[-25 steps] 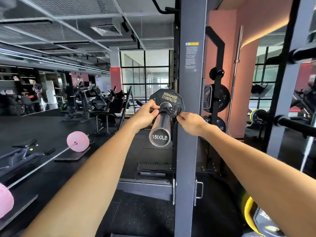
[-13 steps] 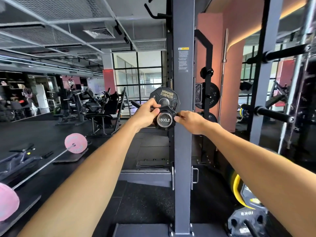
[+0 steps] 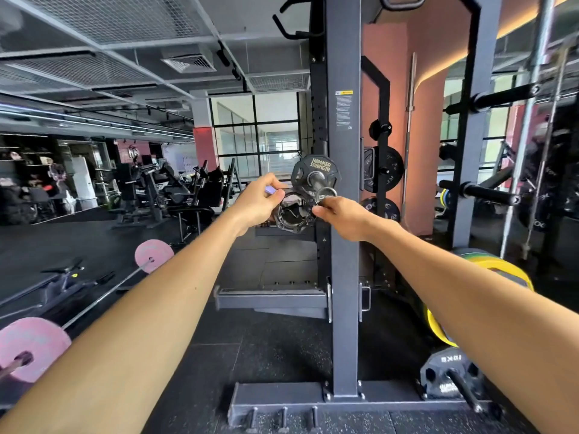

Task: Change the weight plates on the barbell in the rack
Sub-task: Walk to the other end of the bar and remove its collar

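Centre of frame: the collar, which was seated on the barbell sleeve half a second ago, is now coming clear of the sleeve end, just below and left of it. The left hand and right hand are both pinching its rim, each grip clenched on it. The Hammer Strength plate is remaining on the sleeve, beside the rack upright; judged unlocked, it is ready for sliding off.

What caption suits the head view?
Both hands, left hand and right hand, hold the collar just off the barbell sleeve.
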The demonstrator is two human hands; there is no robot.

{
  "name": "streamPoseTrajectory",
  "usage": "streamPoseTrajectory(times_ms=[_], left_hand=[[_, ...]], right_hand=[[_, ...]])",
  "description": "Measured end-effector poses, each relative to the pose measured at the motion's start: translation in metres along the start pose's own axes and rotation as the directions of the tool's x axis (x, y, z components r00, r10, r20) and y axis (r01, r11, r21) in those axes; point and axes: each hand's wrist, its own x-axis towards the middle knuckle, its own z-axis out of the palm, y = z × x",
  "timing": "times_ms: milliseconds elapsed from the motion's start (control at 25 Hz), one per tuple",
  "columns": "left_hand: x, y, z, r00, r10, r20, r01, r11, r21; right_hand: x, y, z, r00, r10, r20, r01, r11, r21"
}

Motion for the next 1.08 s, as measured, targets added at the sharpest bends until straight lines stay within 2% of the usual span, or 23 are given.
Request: streamPoseTrajectory(times_ms=[160, 360, 720, 1080], left_hand=[[-0.025, -0.027, -0.043, 0.995, -0.095, -0.007, 0.095, 0.995, -0.005], [-0.023, -0.071, -0.066, 0.985, -0.169, -0.023, 0.17, 0.985, 0.011], [0.057, -0.153, -0.062, 0.964, -0.262, -0.053, 0.258, 0.964, -0.068], [0.142, -0.279, -0.046, 0.923, -0.384, -0.016, 0.379, 0.916, -0.133]], right_hand=[[0.007, -0.043, 0.032, 0.997, -0.062, 0.036, 0.061, 0.998, 0.032], [0.051, -0.048, 0.075, 0.994, -0.088, 0.069, 0.084, 0.995, 0.052], [0.168, -0.009, 0.136, 0.977, -0.146, 0.156, 0.139, 0.989, 0.054], [0.283, 0.039, 0.226, 0.962, -0.097, 0.254, 0.076, 0.993, 0.093]])
